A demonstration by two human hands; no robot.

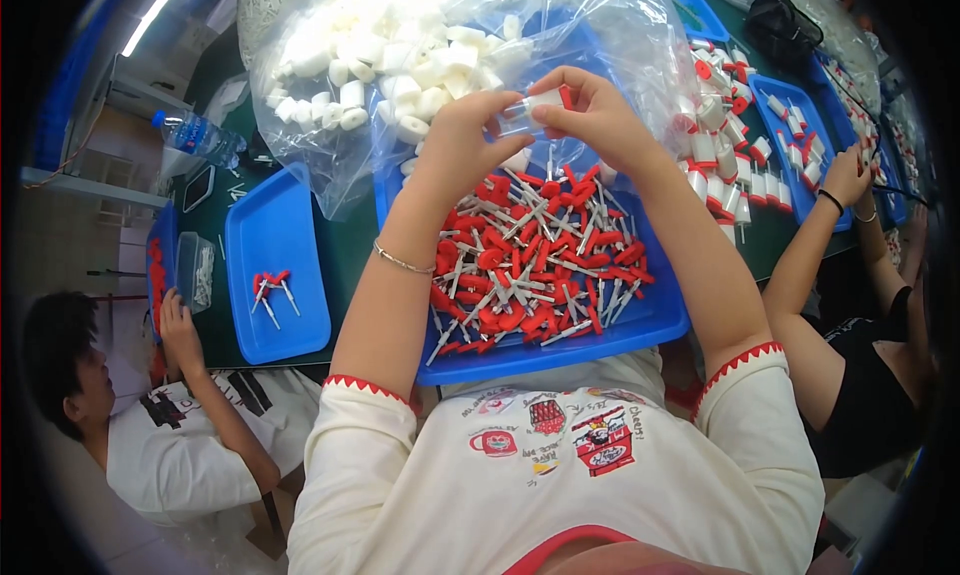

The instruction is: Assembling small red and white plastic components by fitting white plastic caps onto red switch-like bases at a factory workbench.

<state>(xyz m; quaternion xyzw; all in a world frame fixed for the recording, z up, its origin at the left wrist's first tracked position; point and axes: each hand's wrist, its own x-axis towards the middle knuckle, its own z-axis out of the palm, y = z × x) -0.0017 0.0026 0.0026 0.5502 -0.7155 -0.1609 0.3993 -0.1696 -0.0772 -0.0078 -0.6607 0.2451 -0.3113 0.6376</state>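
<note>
Above the middle of a blue tray (668,320), both my hands meet at one small piece. My right hand (600,115) is closed on a white cylinder with a red end (547,101), gripped between thumb and fingers. My left hand (472,140) pinches a clear plastic sleeve (514,121) at the cylinder's left side; how far the two overlap I cannot tell. Below my hands, the tray holds a heap of red-headed grey plastic stems (530,265). Beyond my left hand, white foam cylinders (400,85) lie in a large clear plastic bag (330,170).
Left of my arm, another blue tray (270,320) holds a few red-and-grey stems. A water bottle (200,138) and a phone (199,189) lie behind it. Finished-looking white-and-red cylinders (725,155) pile up at right. Co-workers sit left (180,425) and right (860,365).
</note>
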